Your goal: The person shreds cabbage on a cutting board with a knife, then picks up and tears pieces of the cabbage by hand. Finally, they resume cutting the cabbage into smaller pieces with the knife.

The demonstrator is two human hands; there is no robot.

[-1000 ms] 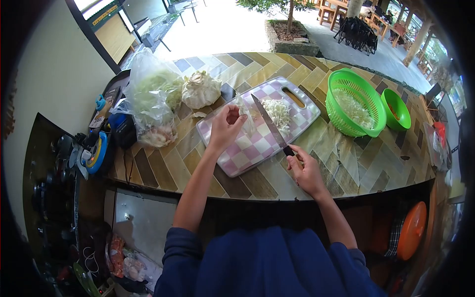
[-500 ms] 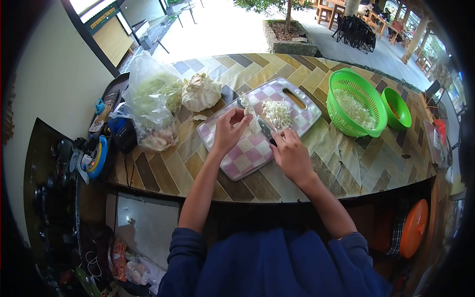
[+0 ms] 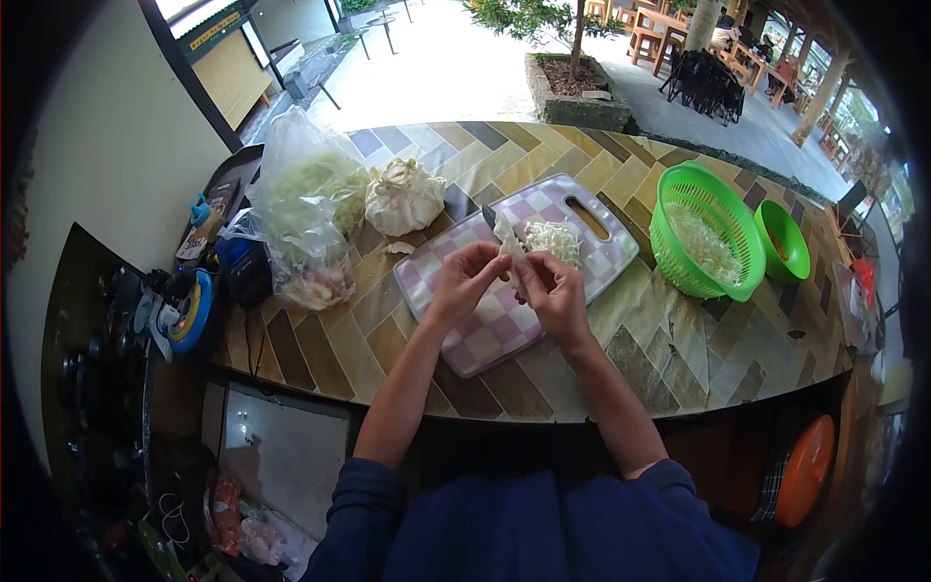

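Note:
Over a pink-and-white checkered cutting board [image 3: 485, 335], my left hand [image 3: 469, 281] pinches a pale cabbage leaf [image 3: 506, 235]. My right hand [image 3: 553, 294] is closed at the lower right side of the same leaf. A knife [image 3: 489, 216] shows its blade tip behind the leaf; a dark bit, perhaps its handle, peeks out below my fingers, and the rest is hidden. Shredded cabbage [image 3: 555, 241] is heaped on the board just beyond my right hand. The partly peeled cabbage head [image 3: 403, 198] sits at the board's upper left, with a small leaf scrap [image 3: 399, 248] beside it.
Right of the board stands a green colander [image 3: 669, 254] holding shredded cabbage, next to a green bowl [image 3: 790, 254] with something red inside. A clear plastic bag [image 3: 291, 209] of pale greens is at left, near a blue-and-yellow round object [image 3: 189, 312]. The tiled counter [image 3: 630, 335] curves around.
My right hand has moved from the knife handle up to the leaf and now meets my left hand. The camera view has shifted slightly, so the counter appears lower.

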